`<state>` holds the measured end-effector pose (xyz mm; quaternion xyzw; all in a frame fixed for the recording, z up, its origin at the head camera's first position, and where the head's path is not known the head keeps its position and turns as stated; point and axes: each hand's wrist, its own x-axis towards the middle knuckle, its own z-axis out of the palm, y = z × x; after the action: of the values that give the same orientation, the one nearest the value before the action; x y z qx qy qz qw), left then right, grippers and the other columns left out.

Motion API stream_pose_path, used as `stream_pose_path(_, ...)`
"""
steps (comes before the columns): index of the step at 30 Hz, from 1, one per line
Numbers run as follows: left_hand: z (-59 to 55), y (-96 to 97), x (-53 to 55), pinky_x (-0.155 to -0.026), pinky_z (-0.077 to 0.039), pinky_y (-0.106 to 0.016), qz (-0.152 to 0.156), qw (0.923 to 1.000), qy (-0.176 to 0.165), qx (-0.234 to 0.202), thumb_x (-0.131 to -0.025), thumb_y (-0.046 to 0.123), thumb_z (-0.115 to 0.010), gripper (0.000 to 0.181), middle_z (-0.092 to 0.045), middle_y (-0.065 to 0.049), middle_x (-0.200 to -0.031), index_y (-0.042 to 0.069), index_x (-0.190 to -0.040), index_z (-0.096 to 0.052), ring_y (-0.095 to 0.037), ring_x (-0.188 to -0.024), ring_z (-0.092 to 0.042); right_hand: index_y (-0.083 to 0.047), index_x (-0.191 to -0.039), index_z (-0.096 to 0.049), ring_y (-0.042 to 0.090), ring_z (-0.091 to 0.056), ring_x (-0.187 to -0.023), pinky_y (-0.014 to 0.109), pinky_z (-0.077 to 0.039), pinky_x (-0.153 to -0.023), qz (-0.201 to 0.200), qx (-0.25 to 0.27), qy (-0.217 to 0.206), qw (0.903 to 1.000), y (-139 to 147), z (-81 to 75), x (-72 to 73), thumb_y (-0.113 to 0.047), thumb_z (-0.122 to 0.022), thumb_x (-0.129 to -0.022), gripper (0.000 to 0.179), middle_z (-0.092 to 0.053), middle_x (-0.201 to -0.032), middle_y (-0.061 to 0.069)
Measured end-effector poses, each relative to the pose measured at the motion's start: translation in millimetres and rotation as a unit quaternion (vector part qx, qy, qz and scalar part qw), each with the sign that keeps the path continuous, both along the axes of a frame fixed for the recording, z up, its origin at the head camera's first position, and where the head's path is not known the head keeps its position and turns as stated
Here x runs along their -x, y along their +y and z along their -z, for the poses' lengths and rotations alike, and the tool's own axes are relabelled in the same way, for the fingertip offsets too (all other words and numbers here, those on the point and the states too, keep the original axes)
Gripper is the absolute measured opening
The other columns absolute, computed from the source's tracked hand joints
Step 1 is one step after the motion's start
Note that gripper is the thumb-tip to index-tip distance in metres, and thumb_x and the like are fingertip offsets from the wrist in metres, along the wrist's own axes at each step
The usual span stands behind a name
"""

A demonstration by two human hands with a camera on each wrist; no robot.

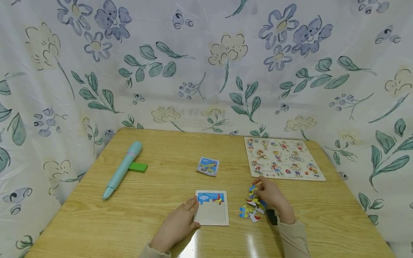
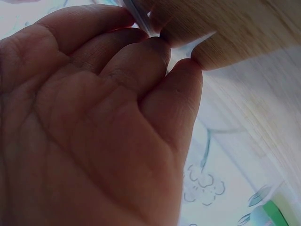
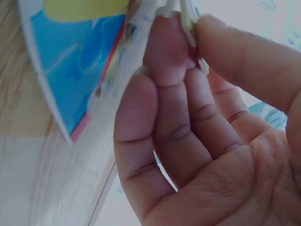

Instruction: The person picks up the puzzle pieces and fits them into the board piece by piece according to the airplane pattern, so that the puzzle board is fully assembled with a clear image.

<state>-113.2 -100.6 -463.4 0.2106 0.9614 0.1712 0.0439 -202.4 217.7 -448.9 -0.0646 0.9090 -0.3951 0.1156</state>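
Observation:
A square jigsaw tray [image 1: 209, 215] lies at the table's front middle, with sky-blue pieces [image 1: 206, 197] and a red tail along its top. My left hand [image 1: 180, 224] rests against the tray's left edge, fingers extended; the left wrist view shows the palm [image 2: 94, 117] and fingertips at a thin edge. To the right is a loose pile of jigsaw pieces [image 1: 252, 211], some overlapping. Over the pile's far side, my right hand [image 1: 272, 195] pinches a thin jigsaw piece [image 3: 188, 26] between thumb and fingers, seen edge-on. A blue and yellow piece [image 3: 75, 61] shows beside the fingers.
A small airplane picture card [image 1: 208, 166] lies beyond the tray. At the back right is a wooden board of children's figures [image 1: 269, 156]. A teal pen-shaped tube [image 1: 122, 172] lies on the left, touching a green block [image 1: 138, 167]. Floral cloth [image 1: 200, 118] hangs behind the table.

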Motion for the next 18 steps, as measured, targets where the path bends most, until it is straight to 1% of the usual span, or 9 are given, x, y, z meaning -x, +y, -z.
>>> stream_pose_path(3,1.4,1.5,0.2,-0.104,-0.048,-0.051,0.003,1.0,0.008,-0.002,-0.082,0.035,-0.073,0.07,-0.047,-0.021,-0.146,-0.006,-0.135,-0.052,-0.038,-0.129,-0.052,0.0,-0.116,-0.057,0.014,-0.046,-0.059,0.024,-0.039,-0.054,-0.006,0.0,0.014,0.9999,-0.3,0.2,1.5,-0.003,-0.058,-0.094,0.022,-0.059,-0.074,0.006)
stream_pose_path(6,0.7,0.8,0.0,-0.102,-0.049,-0.052,0.003,0.9999,0.012,-0.002,-0.082,0.034,-0.073,0.069,-0.047,-0.021,-0.146,-0.006,-0.134,-0.052,-0.038,-0.128,-0.053,0.001,-0.116,-0.059,0.014,-0.048,-0.059,0.024,-0.04,-0.053,-0.015,0.008,0.022,0.9996,-7.2,0.8,3.9,-0.004,-0.059,-0.093,0.023,-0.062,-0.075,0.006)
stream_pose_path(9,-0.1,0.7,-0.4,-0.102,-0.048,-0.052,0.003,1.0,0.008,-0.005,-0.082,0.034,-0.073,0.07,-0.046,-0.022,-0.146,-0.006,-0.135,-0.052,-0.039,-0.128,-0.052,0.001,-0.115,-0.06,0.014,-0.05,-0.06,0.024,-0.041,-0.053,-0.024,0.026,0.011,0.9993,-18.5,2.0,4.7,-0.004,-0.061,-0.092,0.024,-0.064,-0.077,0.007)
stream_pose_path(11,-0.4,0.6,-0.6,-0.102,-0.048,-0.052,0.002,1.0,0.005,-0.005,-0.082,0.034,-0.073,0.07,-0.046,-0.022,-0.147,-0.006,-0.135,-0.051,-0.039,-0.129,-0.052,0.001,-0.115,-0.059,0.013,-0.054,-0.061,0.024,-0.044,-0.054,-0.038,0.042,-0.002,0.9984,-28.4,3.0,4.3,-0.005,-0.061,-0.092,0.024,-0.066,-0.079,0.008)
stream_pose_path(15,-0.5,0.7,-0.6,-0.103,-0.048,-0.052,-0.002,1.0,0.006,-0.004,-0.082,0.034,-0.073,0.07,-0.046,-0.021,-0.147,-0.006,-0.135,-0.051,-0.038,-0.13,-0.051,0.004,-0.113,-0.056,0.013,-0.061,-0.063,0.026,-0.051,-0.055,-0.083,0.095,-0.043,0.9911,-49.5,5.0,2.3,-0.006,-0.062,-0.092,0.024,-0.069,-0.081,0.014)
stream_pose_path(18,-0.1,1.7,-0.5,-0.103,-0.048,-0.053,-0.002,1.0,0.004,-0.005,-0.082,0.034,-0.073,0.07,-0.046,-0.021,-0.147,-0.006,-0.135,-0.051,-0.038,-0.13,-0.051,0.005,-0.111,-0.056,0.014,-0.06,-0.06,0.027,-0.051,-0.052,-0.108,0.115,-0.057,0.9859,-59.8,5.8,0.2,-0.006,-0.063,-0.092,0.023,-0.069,-0.079,0.015)
